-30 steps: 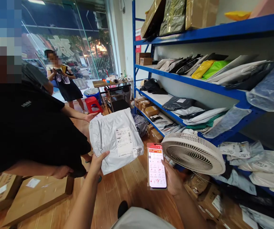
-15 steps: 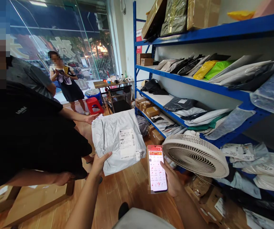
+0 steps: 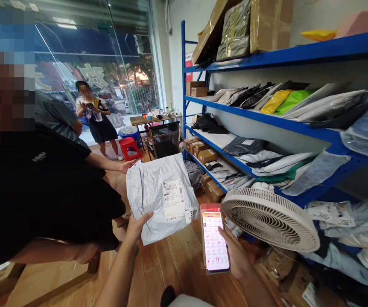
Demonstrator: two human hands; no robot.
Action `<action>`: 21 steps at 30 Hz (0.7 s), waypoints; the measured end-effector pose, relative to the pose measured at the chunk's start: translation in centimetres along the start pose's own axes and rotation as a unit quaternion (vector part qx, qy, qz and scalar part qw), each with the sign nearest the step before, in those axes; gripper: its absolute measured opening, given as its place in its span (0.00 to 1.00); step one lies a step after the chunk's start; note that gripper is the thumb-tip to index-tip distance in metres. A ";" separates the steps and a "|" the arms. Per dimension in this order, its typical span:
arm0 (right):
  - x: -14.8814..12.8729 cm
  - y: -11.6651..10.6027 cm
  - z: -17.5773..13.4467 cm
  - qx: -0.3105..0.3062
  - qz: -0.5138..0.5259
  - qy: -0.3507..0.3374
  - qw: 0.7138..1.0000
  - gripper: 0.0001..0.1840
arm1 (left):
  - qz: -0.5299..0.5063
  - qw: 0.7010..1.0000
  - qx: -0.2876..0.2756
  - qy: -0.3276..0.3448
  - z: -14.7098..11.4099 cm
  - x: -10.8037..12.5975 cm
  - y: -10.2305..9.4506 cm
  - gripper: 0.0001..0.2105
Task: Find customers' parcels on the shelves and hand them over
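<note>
My left hand (image 3: 138, 226) grips the lower left edge of a light grey plastic mailing bag (image 3: 150, 194), its thumb on top. A white shipping label with barcodes and the number 3008 faces up on the bag. At the bag's upper left corner is the hand (image 3: 128, 165) of a person in a black shirt; whether those fingers grip it I cannot tell. In my right hand (image 3: 232, 247) is a smartphone (image 3: 215, 243), held upright with its lit screen of red and white icons toward me. My right thumb lies over the screen's right side.
Blue shelving (image 3: 267, 115) full of parcels runs along the right. A white fan (image 3: 272, 217) stands close beside the phone. Cardboard boxes (image 3: 56, 279) lie at the lower left. Farther back are a red stool (image 3: 129, 148), a table (image 3: 145, 121) and another person (image 3: 99, 123).
The whole view has shifted, so everything sits slightly lower and farther right. Both hands keep their hold on the mailing bag and the smartphone.
</note>
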State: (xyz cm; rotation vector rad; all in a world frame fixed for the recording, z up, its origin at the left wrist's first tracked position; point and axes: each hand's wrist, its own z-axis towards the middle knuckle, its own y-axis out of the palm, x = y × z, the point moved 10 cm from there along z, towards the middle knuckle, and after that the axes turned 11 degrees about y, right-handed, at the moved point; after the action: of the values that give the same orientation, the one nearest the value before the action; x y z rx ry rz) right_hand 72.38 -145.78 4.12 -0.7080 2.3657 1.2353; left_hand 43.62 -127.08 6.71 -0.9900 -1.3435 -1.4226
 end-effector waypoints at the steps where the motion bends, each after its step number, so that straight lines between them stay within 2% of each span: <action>1: 0.1 0.1 0.0 -0.001 -0.002 0.000 1.000 0.24 | 0.001 1.000 -0.002 0.001 0.0 0.0 -0.1 0.35; 13: 0.6 0.2 -0.3 0.008 0.015 0.005 1.000 0.24 | -0.004 1.000 -0.007 0.004 0.2 0.2 -0.3 0.33; 21: 0.9 0.7 -0.4 -0.009 0.003 0.005 1.000 0.24 | 0.000 1.000 -0.006 0.008 -0.1 0.4 -0.7 0.36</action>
State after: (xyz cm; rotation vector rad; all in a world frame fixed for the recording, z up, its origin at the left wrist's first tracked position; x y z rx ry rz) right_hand 71.19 -146.00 4.35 -0.7137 2.3698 1.2600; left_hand 42.88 -127.20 6.93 -0.9854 -1.3250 -1.4372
